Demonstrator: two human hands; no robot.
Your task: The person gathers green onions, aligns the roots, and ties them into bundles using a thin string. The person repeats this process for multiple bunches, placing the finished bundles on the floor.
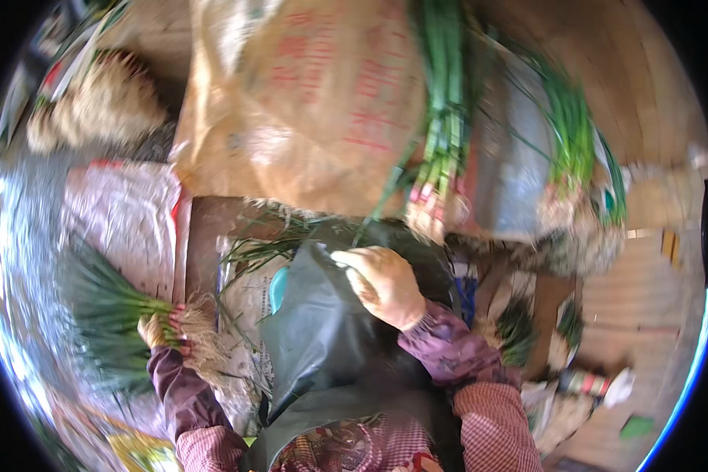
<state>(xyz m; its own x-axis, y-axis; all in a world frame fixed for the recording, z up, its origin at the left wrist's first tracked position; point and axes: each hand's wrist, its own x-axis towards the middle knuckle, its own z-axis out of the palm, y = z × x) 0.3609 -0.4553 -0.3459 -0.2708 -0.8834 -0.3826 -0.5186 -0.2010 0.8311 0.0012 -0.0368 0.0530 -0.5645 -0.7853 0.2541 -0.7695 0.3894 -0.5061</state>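
Observation:
At the left, my left hand (pixel 152 330) is closed around a bunch of green onions (pixel 109 321) just behind its pale roots. The leaves fan out leftward over a pale plastic sheet, and the roots point right. My right hand (pixel 383 286) is curled above the dark green waterproof apron (pixel 315 330) on my lap. Its fingertips meet a raised fold of the apron; whether they pinch it cannot be made out. Straight ahead, another bunch of green onions (pixel 439 135) rests on a tan woven sack (pixel 307 106), its roots towards me.
Further right lies a bunch of green onions (pixel 569 135). At the upper left, a pile with thick roots (pixel 106 100) stands near a whitish sack (pixel 124 218). Loose leaves (pixel 265 245) lie before my lap. A bottle (pixel 587 383) is on the floor at the right.

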